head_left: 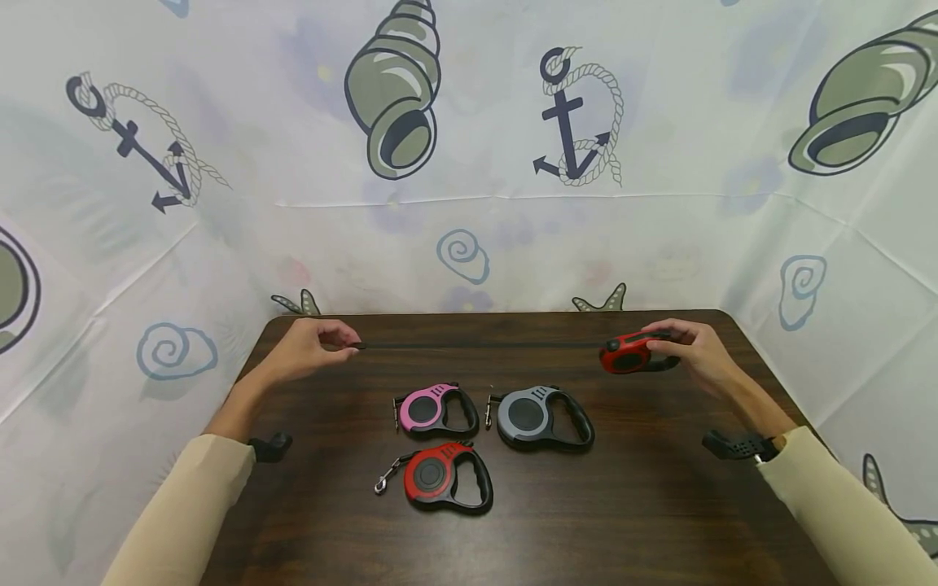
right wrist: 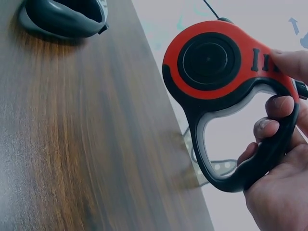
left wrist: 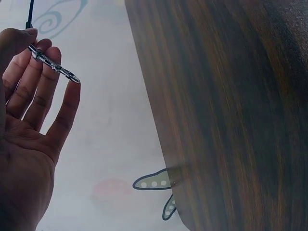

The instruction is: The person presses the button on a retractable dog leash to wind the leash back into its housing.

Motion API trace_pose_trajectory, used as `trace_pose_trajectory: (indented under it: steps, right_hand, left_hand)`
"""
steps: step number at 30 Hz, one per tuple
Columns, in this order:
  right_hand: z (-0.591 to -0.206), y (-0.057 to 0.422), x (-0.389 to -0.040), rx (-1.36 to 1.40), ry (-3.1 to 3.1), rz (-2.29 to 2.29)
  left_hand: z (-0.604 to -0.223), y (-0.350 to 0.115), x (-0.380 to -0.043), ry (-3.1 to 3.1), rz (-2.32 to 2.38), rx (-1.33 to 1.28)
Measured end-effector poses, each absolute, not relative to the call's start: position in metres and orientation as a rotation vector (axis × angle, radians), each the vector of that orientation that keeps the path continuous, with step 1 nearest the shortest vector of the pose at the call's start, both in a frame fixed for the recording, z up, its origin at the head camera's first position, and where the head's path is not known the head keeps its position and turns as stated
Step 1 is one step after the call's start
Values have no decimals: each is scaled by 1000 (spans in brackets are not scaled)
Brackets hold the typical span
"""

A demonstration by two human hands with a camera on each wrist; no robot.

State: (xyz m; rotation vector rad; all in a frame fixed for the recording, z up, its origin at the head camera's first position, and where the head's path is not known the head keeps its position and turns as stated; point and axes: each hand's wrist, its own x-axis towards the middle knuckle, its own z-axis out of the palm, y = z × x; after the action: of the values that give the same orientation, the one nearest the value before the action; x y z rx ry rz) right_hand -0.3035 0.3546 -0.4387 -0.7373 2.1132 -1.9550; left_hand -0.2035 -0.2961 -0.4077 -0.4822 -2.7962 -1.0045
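In the head view my right hand (head_left: 692, 352) grips the black handle of a red retractable dog leash (head_left: 625, 354) above the table's far right. The right wrist view shows its round red case (right wrist: 209, 62), with several fingers curled through the handle loop. A thin dark cord (head_left: 476, 345) runs out of the case across to my left hand (head_left: 311, 350) at the far left. Thumb and fingertips there pinch the cord's end by its metal clip (left wrist: 55, 66), seen in the left wrist view. The cord looks taut and nearly level.
On the brown wooden table (head_left: 586, 521) lie a pink leash (head_left: 428, 409), a grey leash (head_left: 538, 417) and another red leash (head_left: 443, 478), all with black handles. A white patterned cloth (head_left: 498, 244) hangs behind and at both sides.
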Motion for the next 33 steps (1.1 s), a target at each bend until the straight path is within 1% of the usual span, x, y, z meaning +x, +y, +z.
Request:
trace_pose_trajectory:
  steps: [33]
  right_hand:
    - [-432,330,-292,-710,2237,-1853]
  left_hand:
    - [-404,-277,-204,-2785,-1037,-516]
